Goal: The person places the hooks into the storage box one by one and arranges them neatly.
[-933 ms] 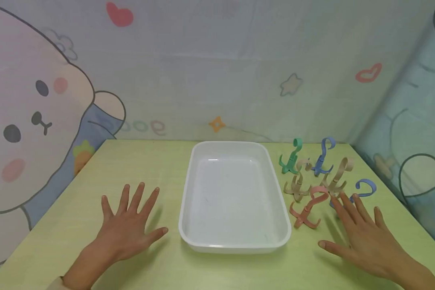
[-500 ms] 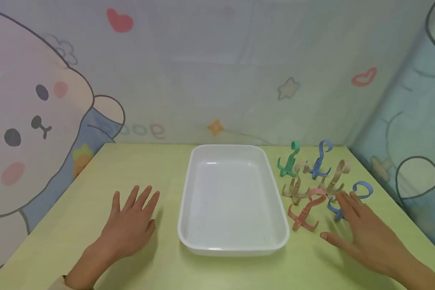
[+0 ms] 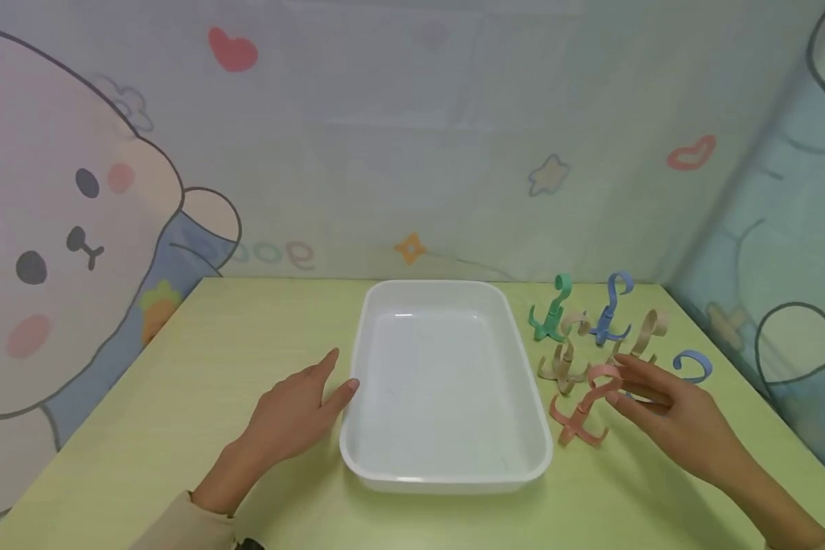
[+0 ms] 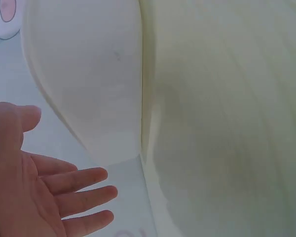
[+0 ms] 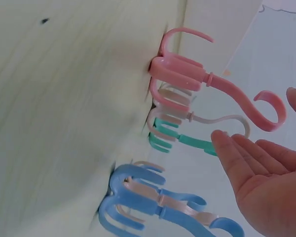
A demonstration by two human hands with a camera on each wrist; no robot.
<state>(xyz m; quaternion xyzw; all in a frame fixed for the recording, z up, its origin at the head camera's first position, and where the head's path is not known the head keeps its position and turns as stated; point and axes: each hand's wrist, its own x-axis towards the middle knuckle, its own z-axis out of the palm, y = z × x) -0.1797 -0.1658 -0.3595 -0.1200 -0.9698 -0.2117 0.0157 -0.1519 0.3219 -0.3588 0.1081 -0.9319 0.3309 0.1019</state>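
My left hand (image 3: pixel 287 422) is at the left side of a white plastic tray (image 3: pixel 447 484), its thumb by the rim; whether it touches cannot be told. In the left wrist view its fingers are extended beside the tray. My right hand (image 3: pixel 681 424) is beside a pink multi-claw hanging hook (image 3: pixel 579 420). The hook's curled top lies between thumb and fingers, and in the right wrist view a gap shows around it. A blue hook (image 3: pixel 694 365) is partly hidden behind that hand. A beige hook (image 3: pixel 561 368) and another beige hook (image 3: pixel 649 330) stand close by.
Behind these stand a green hook (image 3: pixel 552 315) and another blue hook (image 3: pixel 609 312). All the hooks are on the yellow-green table (image 3: pixel 268 328), right of the tray. A printed cloth (image 3: pixel 357 153) hangs behind the table.
My left hand has moved right to the tray's side, its spread fingers drawing together. My right hand has shifted left and up to the pink hook, thumb and fingers coming closer together.
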